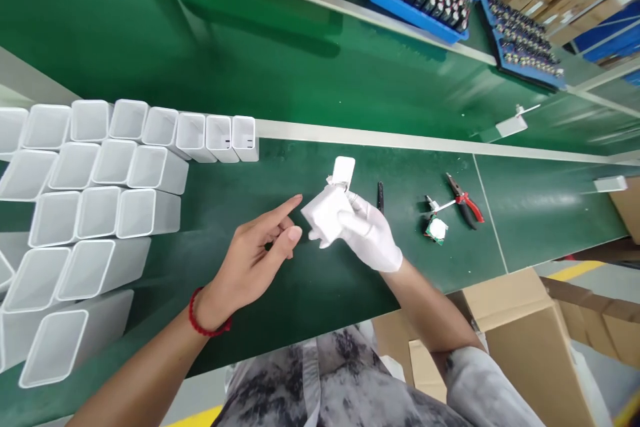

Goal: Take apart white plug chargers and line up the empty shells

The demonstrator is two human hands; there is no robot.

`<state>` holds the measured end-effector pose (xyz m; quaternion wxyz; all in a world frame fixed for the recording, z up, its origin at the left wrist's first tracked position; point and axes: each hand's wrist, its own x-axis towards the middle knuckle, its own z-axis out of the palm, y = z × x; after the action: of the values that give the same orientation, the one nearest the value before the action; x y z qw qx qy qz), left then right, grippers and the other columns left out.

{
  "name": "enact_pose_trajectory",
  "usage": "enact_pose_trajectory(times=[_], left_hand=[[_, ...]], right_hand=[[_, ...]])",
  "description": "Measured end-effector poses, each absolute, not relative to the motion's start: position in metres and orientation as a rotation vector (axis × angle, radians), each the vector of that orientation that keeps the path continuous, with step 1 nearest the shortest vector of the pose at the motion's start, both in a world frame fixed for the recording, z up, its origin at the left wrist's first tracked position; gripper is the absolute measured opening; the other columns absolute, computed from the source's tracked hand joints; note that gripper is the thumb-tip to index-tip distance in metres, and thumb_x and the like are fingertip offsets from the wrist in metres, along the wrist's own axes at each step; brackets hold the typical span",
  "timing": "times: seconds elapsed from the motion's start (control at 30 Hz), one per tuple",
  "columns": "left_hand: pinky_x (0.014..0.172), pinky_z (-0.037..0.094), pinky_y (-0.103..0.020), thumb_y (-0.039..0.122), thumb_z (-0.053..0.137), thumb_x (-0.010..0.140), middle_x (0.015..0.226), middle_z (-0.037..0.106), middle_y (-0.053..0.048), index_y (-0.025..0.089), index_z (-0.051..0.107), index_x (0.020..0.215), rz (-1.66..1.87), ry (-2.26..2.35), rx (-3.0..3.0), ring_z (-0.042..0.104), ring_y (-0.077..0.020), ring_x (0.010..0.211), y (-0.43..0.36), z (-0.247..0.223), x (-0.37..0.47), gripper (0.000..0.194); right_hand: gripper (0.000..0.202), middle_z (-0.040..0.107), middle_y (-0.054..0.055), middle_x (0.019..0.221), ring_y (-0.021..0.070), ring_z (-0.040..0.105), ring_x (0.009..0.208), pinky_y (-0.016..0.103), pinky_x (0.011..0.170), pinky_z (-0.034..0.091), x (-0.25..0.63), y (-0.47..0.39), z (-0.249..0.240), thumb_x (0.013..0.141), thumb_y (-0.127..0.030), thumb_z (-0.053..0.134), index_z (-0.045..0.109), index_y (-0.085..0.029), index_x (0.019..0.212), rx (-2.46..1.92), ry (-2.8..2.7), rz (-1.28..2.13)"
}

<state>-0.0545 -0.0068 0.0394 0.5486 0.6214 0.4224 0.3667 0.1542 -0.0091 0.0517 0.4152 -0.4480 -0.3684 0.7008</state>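
My right hand (370, 233), in a white glove, is wrapped round a white plastic housing (327, 213) above the green bench. A small white flap or cap (344, 172) stands out from the housing's far end. My left hand (257, 253), bare with a red bracelet (207, 320) at the wrist, hovers just left of the housing. Its fingers are apart and hold nothing, and the index finger points toward the housing without touching it. A black slim tool (381, 197) lies on the bench behind my right hand.
Several rows of white open containers (100, 210) stand at the left. Red-handled pliers (466, 201) and a small circuit board part (437, 230) lie at the right. A blue tray (420, 21) of parts sits on the back shelf. An open cardboard box (533, 347) is at the lower right.
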Motion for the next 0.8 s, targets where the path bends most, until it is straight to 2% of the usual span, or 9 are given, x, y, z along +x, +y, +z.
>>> enact_pose_trajectory(times=[0.1,0.23,0.37,0.47,0.53,0.6,0.67,0.73,0.8], left_hand=[[0.053,0.051,-0.022,0.039,0.05,0.097,0.073,0.061,0.002,0.021,0.058,0.131,0.85,1.037,1.438,0.059,-0.0097,0.058,-0.009,0.045,-0.058,0.039],[0.052,0.05,-0.021,0.044,0.052,0.094,0.067,0.062,0.002,0.019,0.066,0.116,0.84,1.086,1.454,0.059,-0.0103,0.057,-0.008,0.043,-0.057,0.036],[0.051,0.05,-0.02,0.045,0.051,0.095,0.068,0.062,0.002,0.02,0.068,0.111,0.846,1.103,1.471,0.058,-0.0096,0.056,-0.006,0.039,-0.055,0.035],[0.052,0.049,-0.019,0.044,0.05,0.095,0.068,0.061,0.002,0.021,0.068,0.111,0.825,1.104,1.543,0.059,-0.0099,0.057,-0.005,0.035,-0.057,0.033],[0.051,0.048,-0.019,0.043,0.05,0.095,0.07,0.062,0.002,0.022,0.067,0.11,0.803,1.113,1.634,0.06,-0.01,0.058,-0.005,0.031,-0.058,0.031],[0.05,0.047,-0.018,0.042,0.051,0.095,0.072,0.063,0.002,0.022,0.067,0.109,0.805,1.121,1.758,0.059,-0.0094,0.057,-0.005,0.027,-0.059,0.029],[0.05,0.046,-0.017,0.042,0.052,0.094,0.073,0.063,0.002,0.021,0.066,0.107,0.832,1.115,1.897,0.057,-0.0083,0.055,-0.004,0.021,-0.059,0.028],[0.05,0.046,-0.016,0.042,0.053,0.094,0.072,0.061,0.003,0.02,0.066,0.104,0.857,1.095,2.017,0.054,-0.0071,0.051,-0.001,0.014,-0.058,0.028],[0.05,0.045,-0.016,0.042,0.052,0.095,0.07,0.06,0.003,0.02,0.066,0.102,0.884,1.08,2.1,0.053,-0.0066,0.049,0.003,0.009,-0.057,0.027]], right_hand=[[0.043,0.065,0.002,0.097,0.0158,0.066,0.07,0.026,0.056,0.054,0.166,-0.002,0.06,0.086,-0.042,0.058,0.051,-0.024,0.124,-0.967,-0.617,1.887],[0.029,0.065,0.002,0.098,0.0126,0.063,0.076,0.02,0.057,0.052,0.177,0.001,0.062,0.091,-0.029,0.046,0.055,-0.023,0.118,-0.921,-0.545,1.839],[0.031,0.064,0.003,0.099,0.013,0.062,0.075,0.02,0.054,0.051,0.18,-0.001,0.06,0.088,-0.033,0.049,0.054,-0.023,0.117,-0.995,-0.573,1.843],[0.037,0.064,0.003,0.099,0.013,0.064,0.069,0.022,0.053,0.053,0.182,0.001,0.059,0.085,-0.041,0.056,0.054,-0.023,0.117,-1.045,-0.631,1.848],[0.043,0.065,0.004,0.098,0.0161,0.066,0.069,0.027,0.057,0.057,0.183,0.011,0.057,0.082,-0.047,0.061,0.054,-0.021,0.116,-1.12,-0.764,1.756],[0.046,0.066,0.006,0.102,0.0203,0.068,0.077,0.034,0.067,0.06,0.184,0.033,0.054,0.082,-0.046,0.064,0.055,-0.02,0.119,-1.275,-1.0,1.468],[0.047,0.066,0.007,0.113,0.0232,0.067,0.091,0.039,0.083,0.059,0.188,0.07,0.051,0.083,-0.039,0.064,0.055,-0.021,0.126,-1.444,-1.27,1.057],[0.048,0.065,0.006,0.119,0.0252,0.063,0.108,0.04,0.1,0.051,0.195,0.113,0.05,0.085,-0.029,0.062,0.055,-0.02,0.131,-1.535,-1.48,0.795],[0.049,0.066,0.007,0.118,0.0233,0.065,0.105,0.039,0.099,0.052,0.202,0.15,0.052,0.086,-0.023,0.058,0.052,-0.017,0.134,-1.559,-1.459,0.791]])
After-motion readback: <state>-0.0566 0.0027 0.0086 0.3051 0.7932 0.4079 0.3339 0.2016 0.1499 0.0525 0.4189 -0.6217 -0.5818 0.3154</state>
